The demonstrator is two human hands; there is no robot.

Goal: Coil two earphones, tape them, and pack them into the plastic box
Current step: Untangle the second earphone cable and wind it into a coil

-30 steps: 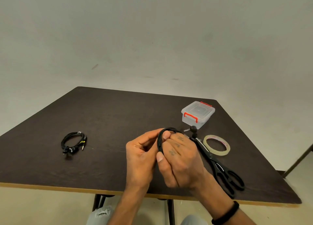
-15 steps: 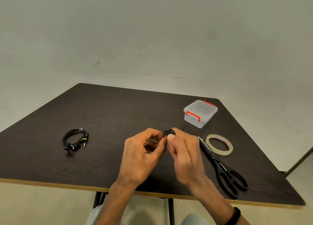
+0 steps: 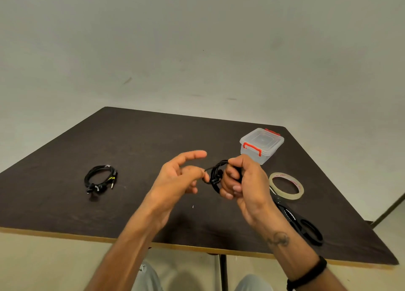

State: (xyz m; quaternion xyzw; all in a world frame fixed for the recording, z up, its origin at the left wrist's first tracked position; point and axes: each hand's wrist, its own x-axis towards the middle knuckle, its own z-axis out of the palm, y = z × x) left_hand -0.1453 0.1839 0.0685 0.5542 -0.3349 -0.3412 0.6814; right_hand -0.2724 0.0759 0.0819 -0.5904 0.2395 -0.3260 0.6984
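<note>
Two hands are held above the middle of a table, a coiled earphone between them.
A second coiled earphone is laid well to the left; a plastic box is set behind and right, a tape roll right, with scissors placed nearer the front edge.
</note>
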